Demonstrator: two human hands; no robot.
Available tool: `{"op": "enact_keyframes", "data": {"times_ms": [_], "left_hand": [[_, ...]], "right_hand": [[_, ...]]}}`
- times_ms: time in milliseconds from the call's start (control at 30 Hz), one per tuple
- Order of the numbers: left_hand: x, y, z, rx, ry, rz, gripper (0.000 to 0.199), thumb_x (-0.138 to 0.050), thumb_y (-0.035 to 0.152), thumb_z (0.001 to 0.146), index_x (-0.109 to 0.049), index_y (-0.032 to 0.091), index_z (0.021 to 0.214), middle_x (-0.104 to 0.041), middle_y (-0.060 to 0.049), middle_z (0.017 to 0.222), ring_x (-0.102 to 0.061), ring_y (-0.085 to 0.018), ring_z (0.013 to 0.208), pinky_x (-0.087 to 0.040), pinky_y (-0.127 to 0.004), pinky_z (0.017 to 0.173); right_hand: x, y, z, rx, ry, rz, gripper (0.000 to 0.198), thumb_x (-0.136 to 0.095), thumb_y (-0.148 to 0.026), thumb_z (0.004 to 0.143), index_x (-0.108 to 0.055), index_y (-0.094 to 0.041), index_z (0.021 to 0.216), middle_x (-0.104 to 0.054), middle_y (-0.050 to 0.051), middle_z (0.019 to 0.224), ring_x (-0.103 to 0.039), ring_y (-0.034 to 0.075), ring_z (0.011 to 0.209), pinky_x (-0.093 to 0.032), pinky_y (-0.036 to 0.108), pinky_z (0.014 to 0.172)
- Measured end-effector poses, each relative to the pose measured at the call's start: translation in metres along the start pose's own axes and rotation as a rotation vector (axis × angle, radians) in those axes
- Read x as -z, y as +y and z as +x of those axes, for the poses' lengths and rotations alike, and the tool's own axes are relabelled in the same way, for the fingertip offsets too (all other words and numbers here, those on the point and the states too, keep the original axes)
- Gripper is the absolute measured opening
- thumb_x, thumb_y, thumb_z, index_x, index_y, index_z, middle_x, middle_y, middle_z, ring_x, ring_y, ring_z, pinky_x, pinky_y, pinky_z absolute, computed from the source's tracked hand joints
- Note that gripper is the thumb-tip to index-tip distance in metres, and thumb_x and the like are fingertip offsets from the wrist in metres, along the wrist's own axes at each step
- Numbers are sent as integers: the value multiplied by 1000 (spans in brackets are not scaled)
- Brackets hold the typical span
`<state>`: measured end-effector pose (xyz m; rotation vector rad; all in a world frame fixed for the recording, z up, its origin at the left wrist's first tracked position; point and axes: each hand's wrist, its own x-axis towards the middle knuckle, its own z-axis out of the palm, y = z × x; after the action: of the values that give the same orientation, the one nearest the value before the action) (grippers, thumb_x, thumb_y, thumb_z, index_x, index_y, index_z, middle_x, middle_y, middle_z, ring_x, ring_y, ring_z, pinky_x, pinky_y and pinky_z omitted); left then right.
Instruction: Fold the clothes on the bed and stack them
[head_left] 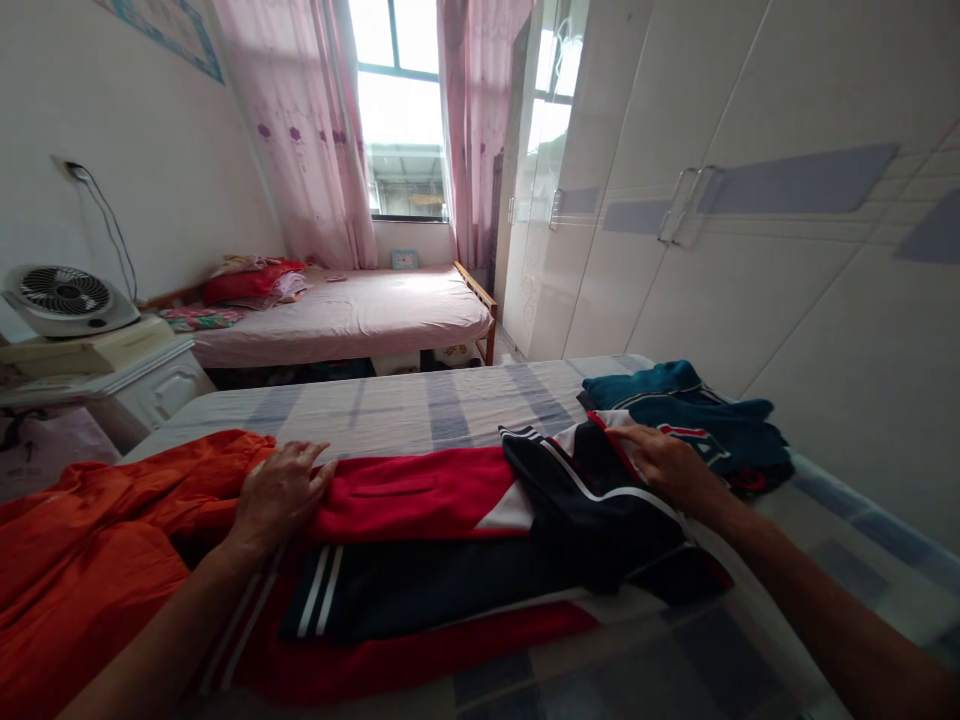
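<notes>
A red, navy and white tracksuit jacket [420,490] lies partly folded across the near bed, with a navy sleeve [420,590] marked by white stripes laid along it. My left hand [285,490] rests flat on the jacket's left end, fingers stretched out. At the other end, my right hand [667,465] has its fingers closed on the red and white edge by the collar. An orange garment [97,550] is bunched up left of my left hand. Just beyond my right hand sits a folded teal garment [682,390].
The near bed has a checked sheet [390,405]. Farther off stand a second bed [375,310] with pink bedding and a window [401,130] with pink curtains. A white wardrobe [750,290] lines the right side. On the left, a fan [71,295] sits above a white cabinet [161,385].
</notes>
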<state>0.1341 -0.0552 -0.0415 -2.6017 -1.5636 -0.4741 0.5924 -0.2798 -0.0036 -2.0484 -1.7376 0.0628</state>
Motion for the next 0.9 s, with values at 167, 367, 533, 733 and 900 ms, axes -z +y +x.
{"op": "enact_keyframes", "data": {"times_ms": [167, 367, 533, 733, 900], "left_hand": [[-16, -9, -21, -167, 15, 43, 48, -33, 41, 89, -58, 17, 121, -51, -14, 136, -41, -31, 129, -33, -47, 106], [-23, -11, -40, -57, -104, -50, 50, -31, 40, 89, -54, 16, 126, -52, -11, 136, -40, -26, 131, -32, -44, 108], [-13, -3, -43, -46, -131, -121, 46, -36, 43, 86, -62, 17, 114, -55, -11, 134, -41, -29, 131, -30, -47, 109], [11, -6, -25, 75, -112, -169, 60, -19, 43, 91, -57, 9, 123, -57, -14, 130, -50, -25, 123, -37, -38, 105], [13, -2, 3, -5, -245, -194, 41, -44, 43, 86, -63, 21, 115, -62, -7, 122, -56, -21, 113, -39, -30, 99]], "right_hand": [[-25, 13, 39, 218, 16, -476, 34, -48, -20, 83, -62, -21, 114, -59, 10, 126, -48, 27, 120, -39, 42, 94], [-30, 15, 65, 167, 97, -643, 26, -39, -10, 85, -65, -13, 83, -66, 15, 87, -56, 26, 90, -35, 40, 81], [-42, 27, 74, 141, 54, -591, 26, -40, -9, 83, -66, -12, 80, -67, 16, 87, -57, 26, 93, -35, 40, 86], [-29, 25, 75, 43, 69, -322, 35, -37, -27, 87, -68, -16, 100, -68, 11, 105, -62, 24, 97, -44, 35, 86], [-16, 2, 60, -29, -192, -5, 51, -35, -51, 86, -65, -19, 112, -67, 7, 116, -62, 25, 105, -46, 33, 91]]}}
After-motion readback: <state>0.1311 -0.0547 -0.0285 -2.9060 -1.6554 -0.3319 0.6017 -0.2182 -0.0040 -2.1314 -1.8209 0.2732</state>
